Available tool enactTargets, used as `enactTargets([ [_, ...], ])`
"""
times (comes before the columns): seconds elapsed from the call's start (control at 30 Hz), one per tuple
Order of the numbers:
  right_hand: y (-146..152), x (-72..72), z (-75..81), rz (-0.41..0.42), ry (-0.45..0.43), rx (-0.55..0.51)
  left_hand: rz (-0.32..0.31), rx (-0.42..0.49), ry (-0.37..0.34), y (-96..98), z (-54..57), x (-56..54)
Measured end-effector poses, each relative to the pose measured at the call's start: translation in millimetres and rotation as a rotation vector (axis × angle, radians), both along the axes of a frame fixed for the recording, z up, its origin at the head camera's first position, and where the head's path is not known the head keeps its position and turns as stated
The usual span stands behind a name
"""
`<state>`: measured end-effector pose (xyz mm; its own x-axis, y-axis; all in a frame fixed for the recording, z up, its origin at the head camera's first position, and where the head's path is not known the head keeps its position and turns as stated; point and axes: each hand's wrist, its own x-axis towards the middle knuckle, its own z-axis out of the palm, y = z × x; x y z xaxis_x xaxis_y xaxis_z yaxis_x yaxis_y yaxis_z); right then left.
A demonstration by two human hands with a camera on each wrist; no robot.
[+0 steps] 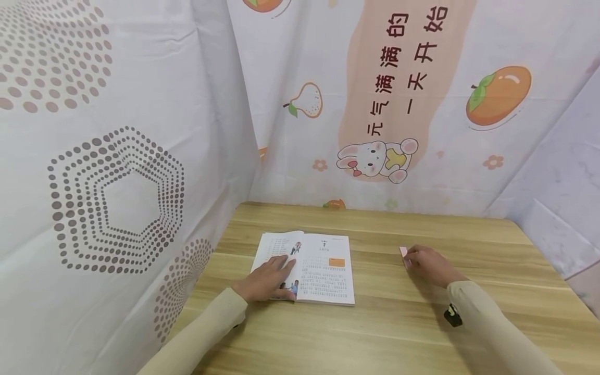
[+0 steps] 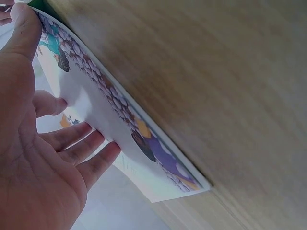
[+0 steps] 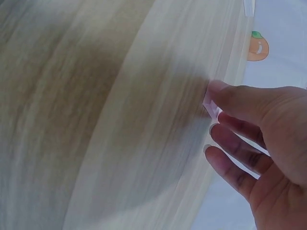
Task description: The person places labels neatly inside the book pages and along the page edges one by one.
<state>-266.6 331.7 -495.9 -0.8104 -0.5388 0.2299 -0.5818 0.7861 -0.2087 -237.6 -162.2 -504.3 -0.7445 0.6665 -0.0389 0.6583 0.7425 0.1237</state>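
Note:
An open book [image 1: 325, 291] lies on the table, with printed text, an orange box and small coloured figures on its pages. My left hand [image 1: 268, 278] rests on the left page, fingers spread toward the middle fold. In the left wrist view, that hand's fingertips [image 2: 113, 147] touch the illustrated page. To the right of the book, my right hand [image 1: 433, 266] pinches a small pale pink piece [image 1: 403, 252] between thumb and forefinger, close over the tabletop. The right wrist view shows the pink piece [image 3: 209, 106] partly hidden by the thumb; its exact kind I cannot tell.
The wooden table [image 1: 384, 338] has a patterned white curtain [image 1: 117, 291] along its left side. Behind it hangs a printed cloth [image 1: 300, 187] with fruit, a rabbit and writing. A small black object [image 1: 452, 316] shows at the right sleeve's cuff.

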Motion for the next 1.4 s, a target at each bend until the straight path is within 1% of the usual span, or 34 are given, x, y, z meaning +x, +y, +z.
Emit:
enactTargets([
  [0.17,1.0,0.0,-0.3,0.031,0.015,0.001,-0.009,0.000,0.008,-0.5,0.5,1.2],
  [0.3,1.0,-0.5,0.2,0.035,0.009,0.008,-0.004,-0.007,0.007,-0.9,0.5,1.7],
  [0.53,-1.6,-3.4,1.1,0.000,0.010,0.032,0.010,-0.006,-0.017,-0.8,-0.5,1.8],
  [0.67,-3.6,-6.3,0.9,-0.031,0.013,0.038,0.006,-0.006,-0.006,-1.4,-2.1,0.6],
  [0.8,-3.6,-10.3,-2.7,-0.067,0.024,0.043,0.006,-0.013,-0.004,-1.6,-3.4,-0.4],
  [1.0,-4.6,-14.7,-5.2,-0.087,0.066,0.052,0.003,-0.018,0.003,-0.6,-2.7,-0.7],
  [1.23,-10.2,-19.5,-1.8,-0.103,0.064,0.096,0.005,-0.019,0.002,0.8,0.3,0.4],
  [1.4,-13.5,-23.4,-0.9,-0.112,0.070,0.117,0.008,-0.027,0.011,0.7,0.1,0.9],
])
